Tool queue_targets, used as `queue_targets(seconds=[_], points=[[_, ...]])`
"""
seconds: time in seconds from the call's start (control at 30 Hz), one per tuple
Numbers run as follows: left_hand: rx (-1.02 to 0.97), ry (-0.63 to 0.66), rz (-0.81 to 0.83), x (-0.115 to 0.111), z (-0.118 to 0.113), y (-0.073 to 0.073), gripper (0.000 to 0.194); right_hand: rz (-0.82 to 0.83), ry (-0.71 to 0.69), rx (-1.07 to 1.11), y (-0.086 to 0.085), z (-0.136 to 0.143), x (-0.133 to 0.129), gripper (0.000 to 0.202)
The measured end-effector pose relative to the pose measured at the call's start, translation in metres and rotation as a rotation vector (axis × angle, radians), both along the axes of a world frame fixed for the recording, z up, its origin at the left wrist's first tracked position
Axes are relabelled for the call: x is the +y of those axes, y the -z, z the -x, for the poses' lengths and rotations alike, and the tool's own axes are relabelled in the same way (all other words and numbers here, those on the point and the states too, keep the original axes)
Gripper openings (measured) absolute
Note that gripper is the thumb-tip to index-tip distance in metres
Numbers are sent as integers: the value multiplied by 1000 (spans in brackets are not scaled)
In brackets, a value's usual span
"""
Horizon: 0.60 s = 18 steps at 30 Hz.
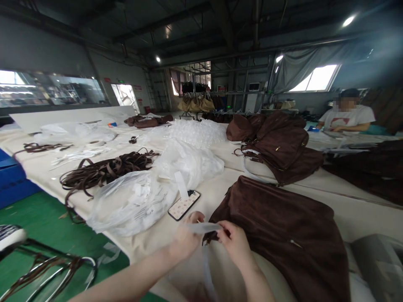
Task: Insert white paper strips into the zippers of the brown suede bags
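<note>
A pale translucent strip (203, 227) stretches between my two hands, above the near edge of the table. My left hand (188, 235) is closed at its left end, with the fingers partly blurred. At the other end, the thumb and fingers of my right hand (233, 240) pinch the strip. Just right of my hands lies a dark brown bag (277, 226) with a small metal zip pull. A dark piece with a bit of metal, seemingly part of the bag, shows beneath the strip. Beyond my left hand rests a phone in a patterned case (183, 206), with a white paper strip (181, 186) across it.
Clear plastic bags (135, 203) with white tags and a heap of brown straps (107, 168) lie to the left. More brown bags (277, 144) are piled farther back. A stool (47, 268) stands at lower left. A person (346, 113) sits at the far right.
</note>
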<state>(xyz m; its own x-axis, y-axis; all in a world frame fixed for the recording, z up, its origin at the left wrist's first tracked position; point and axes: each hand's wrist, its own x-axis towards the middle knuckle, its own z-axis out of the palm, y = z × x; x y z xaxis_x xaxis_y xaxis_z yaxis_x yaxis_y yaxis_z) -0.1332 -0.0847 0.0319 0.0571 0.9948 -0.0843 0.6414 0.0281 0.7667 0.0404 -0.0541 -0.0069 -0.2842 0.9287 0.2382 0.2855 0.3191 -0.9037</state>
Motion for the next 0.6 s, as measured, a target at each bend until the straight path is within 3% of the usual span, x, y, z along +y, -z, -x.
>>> queue_targets(seconds=[0.07, 0.13, 0.2, 0.3, 0.4, 0.5, 0.6], points=[[151, -39, -227, -21, -8, 25, 57, 34, 15, 63, 5, 1, 2, 24], [233, -39, -265, -37, -16, 44, 75, 96, -10, 123, 8, 3, 2, 30], [277, -62, -235, -46, -20, 53, 84, 220, -40, 205, 9, 5, 1, 37], [299, -76, -173, -46, -18, 51, 89, 316, 59, 382, 2, 5, 2, 42], [285, 13, -96, -42, -17, 48, 89, 230, 240, 481, -19, 5, 3, 40], [280, 111, -82, -38, -22, 50, 83, 69, 264, 333, -44, 9, -2, 34], [153, 176, -65, -26, -17, 50, 76, -143, 121, 49, -55, 17, -14, 24]])
